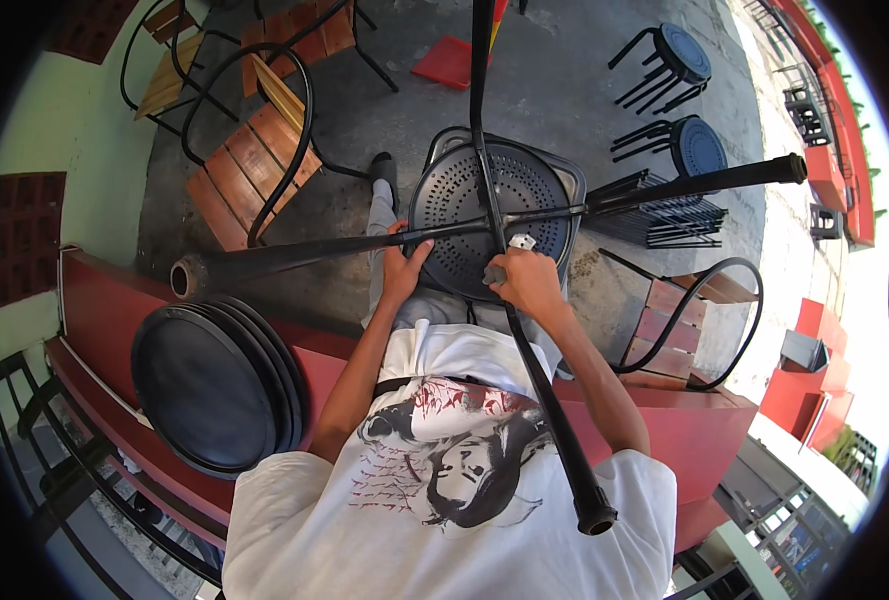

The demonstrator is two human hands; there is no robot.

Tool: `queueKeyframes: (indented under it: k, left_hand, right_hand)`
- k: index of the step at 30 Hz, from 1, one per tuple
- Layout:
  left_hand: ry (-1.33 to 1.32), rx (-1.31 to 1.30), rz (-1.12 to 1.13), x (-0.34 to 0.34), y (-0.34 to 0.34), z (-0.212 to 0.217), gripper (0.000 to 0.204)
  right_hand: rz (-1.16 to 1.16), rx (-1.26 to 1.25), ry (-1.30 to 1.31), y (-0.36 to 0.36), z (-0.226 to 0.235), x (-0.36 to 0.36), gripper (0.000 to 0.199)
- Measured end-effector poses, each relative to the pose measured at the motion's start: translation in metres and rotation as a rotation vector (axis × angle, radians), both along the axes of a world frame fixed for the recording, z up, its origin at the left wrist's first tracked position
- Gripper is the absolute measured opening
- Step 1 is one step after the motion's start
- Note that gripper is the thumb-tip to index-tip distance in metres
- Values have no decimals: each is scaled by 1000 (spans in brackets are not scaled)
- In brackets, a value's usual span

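Note:
A black four-armed metal table base [492, 215] lies across a stool in front of me, its long arms reaching out in a cross. My left hand [404, 268] grips its left arm near the centre, thumb on the near side. Just right of the hub, my right hand [524, 280] is closed at the near arm. A small white wad with dark spots [521, 242] sticks out beyond its knuckles; its kind is unclear. Under the base is the black stool's round perforated seat [449, 190]. The near arm's capped end [594, 515] passes beside my torso.
Round black tabletops [204, 385] lean stacked on the red ledge [334, 350] at left. Wooden-slat chairs [254, 165] stand far left, another chair [664, 320] at right. Two stools [699, 145] lie tipped over near folded black metal frames [664, 215]. A red dustpan [444, 62] rests ahead.

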State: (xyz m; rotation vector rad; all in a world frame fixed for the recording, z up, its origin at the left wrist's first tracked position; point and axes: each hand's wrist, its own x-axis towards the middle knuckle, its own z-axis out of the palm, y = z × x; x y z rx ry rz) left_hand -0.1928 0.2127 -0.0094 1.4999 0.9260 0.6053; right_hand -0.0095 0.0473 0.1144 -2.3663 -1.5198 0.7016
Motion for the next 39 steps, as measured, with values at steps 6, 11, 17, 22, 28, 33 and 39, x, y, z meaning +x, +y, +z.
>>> queueKeyframes:
  k: [6, 11, 17, 22, 28, 33, 39]
  left_hand:
    - [26, -2, 33, 1, -1, 9, 61]
    - [40, 3, 20, 1, 1, 7, 62]
    - [36, -26, 12, 1, 5, 6, 64]
    - [44, -4, 4, 3, 1, 9, 62]
    - [-42, -49, 36, 2, -3, 11, 60]
    - [-49, -63, 8, 0, -2, 7, 60]
    - [-31, -54, 23, 0, -2, 7, 61]
  right_hand:
    - [69, 161, -176, 27, -12, 4, 24]
    - [-12, 210, -142, 31, -12, 13, 28]
    - [2, -34, 146, -21, 7, 1, 22]
    - [87, 115, 291, -43, -1, 17, 27]
    - [-131, 390, 176, -9, -6, 15, 34]
    - [-103, 373, 299, -30, -8, 20, 31]
    - [-96, 310, 355, -59, -8, 2, 30]
